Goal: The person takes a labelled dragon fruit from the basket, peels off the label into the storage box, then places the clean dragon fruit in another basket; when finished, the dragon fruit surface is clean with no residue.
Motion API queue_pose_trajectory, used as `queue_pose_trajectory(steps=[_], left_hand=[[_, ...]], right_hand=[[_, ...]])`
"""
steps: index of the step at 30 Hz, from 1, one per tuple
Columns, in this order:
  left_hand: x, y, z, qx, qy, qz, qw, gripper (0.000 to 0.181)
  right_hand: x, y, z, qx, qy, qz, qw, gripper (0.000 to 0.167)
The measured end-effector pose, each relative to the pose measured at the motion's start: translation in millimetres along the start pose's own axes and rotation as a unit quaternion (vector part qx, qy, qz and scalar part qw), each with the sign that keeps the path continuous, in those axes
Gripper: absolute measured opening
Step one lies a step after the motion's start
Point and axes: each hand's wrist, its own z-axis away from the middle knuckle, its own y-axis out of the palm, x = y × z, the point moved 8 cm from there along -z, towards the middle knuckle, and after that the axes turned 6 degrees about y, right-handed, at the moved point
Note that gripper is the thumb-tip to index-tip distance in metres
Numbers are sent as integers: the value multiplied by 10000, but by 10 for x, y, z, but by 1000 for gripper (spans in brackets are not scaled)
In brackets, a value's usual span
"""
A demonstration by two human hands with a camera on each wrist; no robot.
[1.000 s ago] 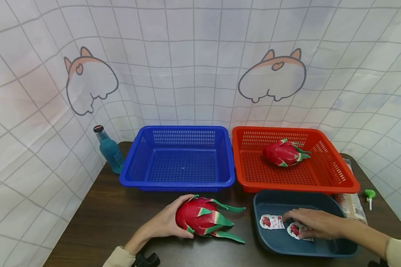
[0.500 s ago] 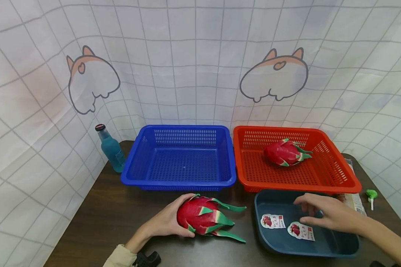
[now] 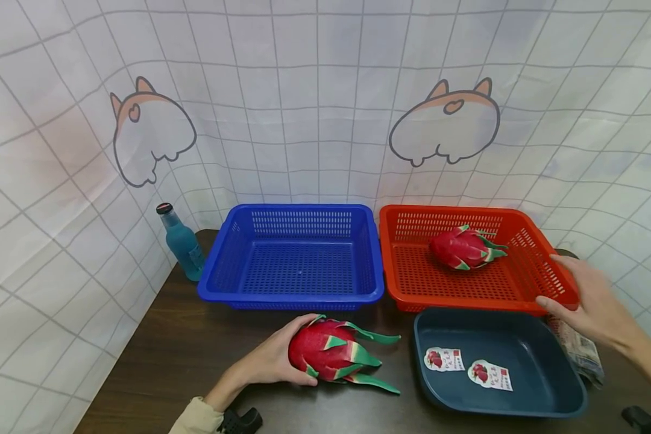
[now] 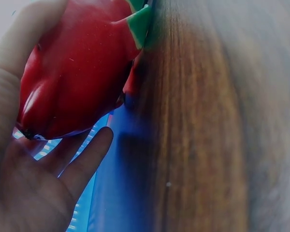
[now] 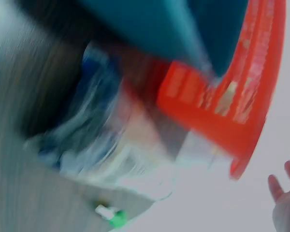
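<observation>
My left hand (image 3: 273,357) holds a red dragon fruit (image 3: 330,354) with green leaf tips, lying on the table. In the left wrist view, thumb and fingers flank the rounded end of this dragon fruit (image 4: 79,72). At the right, my right hand (image 3: 597,304) is over the red basket's right front corner, thumb and fingers apart, grasping nothing. The right wrist view, blurred, shows its fingers spread beside the red basket (image 5: 222,116). Below that hand lies a plastic packet (image 3: 583,355), partly hidden. Two dragon fruit labels (image 3: 443,359) lie in the dark blue tray (image 3: 542,398).
The red basket (image 3: 461,301) contains another dragon fruit (image 3: 465,248). To its left stands a blue basket (image 3: 290,298), with a blue bottle (image 3: 185,247) beyond. A green lollipop (image 5: 117,219) lies near the packet. Behind everything hangs a white checked cloth (image 3: 314,120).
My right hand has lifted off the label in the dark blue tray and moved right, to the red basket's corner above the packet. My left hand keeps holding the dragon fruit in place.
</observation>
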Motion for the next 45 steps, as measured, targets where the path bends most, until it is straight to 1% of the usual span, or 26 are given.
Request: queue_pose_trajectory(steps=[3,5,7,10,13,20,28,33,35,36,38,39,42,45], left_hand=[[-1,6,-3,49,-19,-29,10000,100],[-8,10,-4,104,-20,-23,9999,102],[-22,14,-3,157,-9,-27,9999,104],[-45,18,-2,212,-16,-60,9998,106],[-66,16,-4,207,-26,-128,9997,107],[-107,12,-5,153,60,-327,9993,106],[-168,7,-17,118,130,-377,9991,107],[-232,-3,-25,-13,213,-669,9975,106],[-262,-13,-26,-92,277,-869,9958,104],[-282,-18,-28,-138,336,-1024,9941,101],[-334,-27,-34,-234,506,-1465,9876,97],[-366,-31,-37,-280,583,-1708,9832,95],[-475,-38,-44,-411,791,-2393,9669,91],[-562,-51,-38,-510,829,-2814,9546,89]], right_hand=[[-278,55,-6,132,334,19,9994,93],[-425,101,14,251,529,-5,9983,97],[-539,146,30,367,699,-58,9969,98],[-629,182,29,453,805,-169,9956,97],[-659,205,10,535,816,-198,9950,97],[-678,266,0,689,638,-173,9954,94],[-702,337,24,832,712,-307,9935,88],[-702,346,32,974,760,-184,9922,89],[-701,356,32,1042,799,-137,9912,90],[-702,362,33,1074,827,-112,9907,91],[-706,374,39,1134,889,-99,9895,92],[-711,381,43,1166,926,-105,9888,92],[-712,385,48,1173,991,-131,9880,93],[-705,387,46,1195,1039,-131,9873,93]])
